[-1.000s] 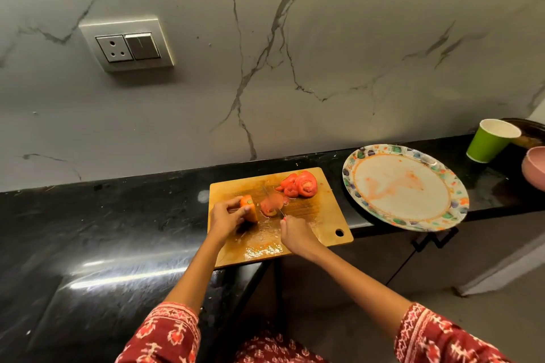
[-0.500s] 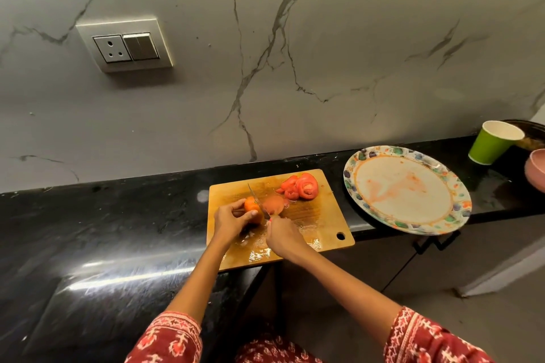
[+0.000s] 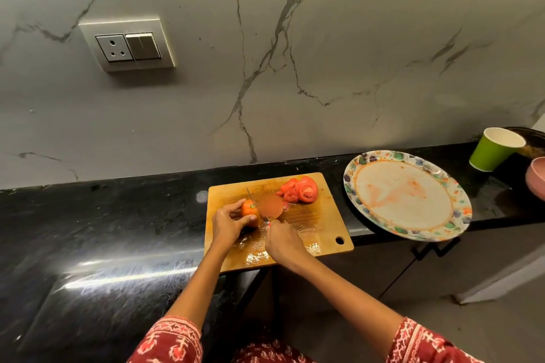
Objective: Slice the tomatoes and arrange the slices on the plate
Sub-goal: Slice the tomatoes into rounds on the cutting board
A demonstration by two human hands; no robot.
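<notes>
Left hand: my left hand (image 3: 227, 225) grips the tomato (image 3: 249, 212) on the wooden cutting board (image 3: 318, 221).
Right hand: my right hand (image 3: 283, 242) clasps the knife (image 3: 256, 206), blade against the tomato.
Slices: tomato slices (image 3: 300, 192) heaped at the board's far right.
Plate: floral plate (image 3: 407, 194) lies right of the board.

left hand (image 3: 228, 222) gripping tomato (image 3: 248, 212), knife (image 3: 256, 205) cutting

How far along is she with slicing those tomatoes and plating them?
Partly done: a pile of cut slices lies at the far end of the cutting board. In hand: the left hand holds a tomato piece while the right hand works the knife beside it. Left: the plate shows only juice smears, so no slices are arranged yet.
</notes>
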